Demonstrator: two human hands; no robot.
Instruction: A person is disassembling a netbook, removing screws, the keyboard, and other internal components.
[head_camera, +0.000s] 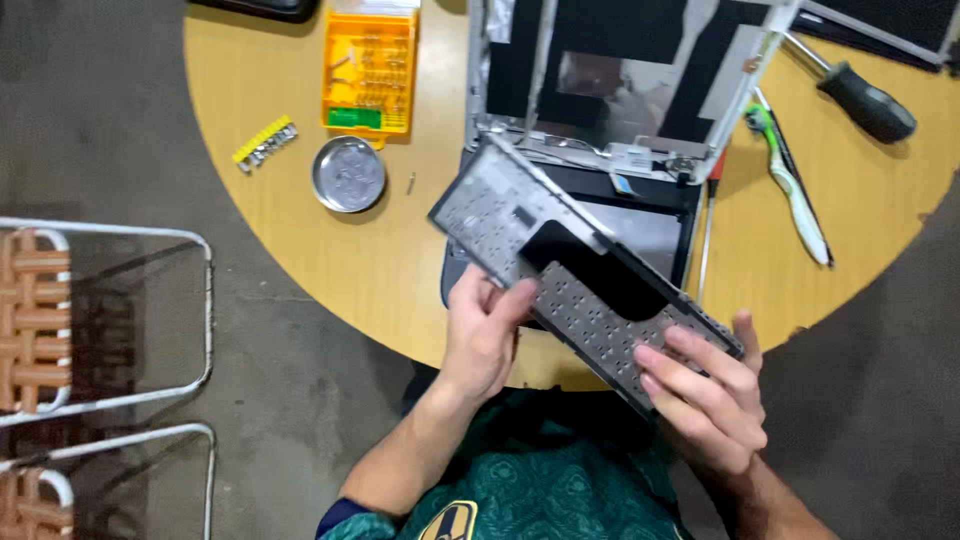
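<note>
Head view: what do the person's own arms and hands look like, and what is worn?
Left hand and right hand are bare: no gloves, rings or watch visible. Forearms are uncovered. A dark blue short sleeve edges the left arm, beside a green patterned shirt.

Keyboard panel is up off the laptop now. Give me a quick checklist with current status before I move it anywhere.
1. Left hand gripping the keyboard panel: ok, fingers on its near edge.
2. Right hand gripping it: ok, fingers across the lower end.
3. Panel clear of the laptop base: ok, tilted above it.
4. Cable still joining panel and base: cannot tell.
5. Round metal dish within reach: ok, left on the table.
6. Screwdriver out of the way: ok, far right.
</note>
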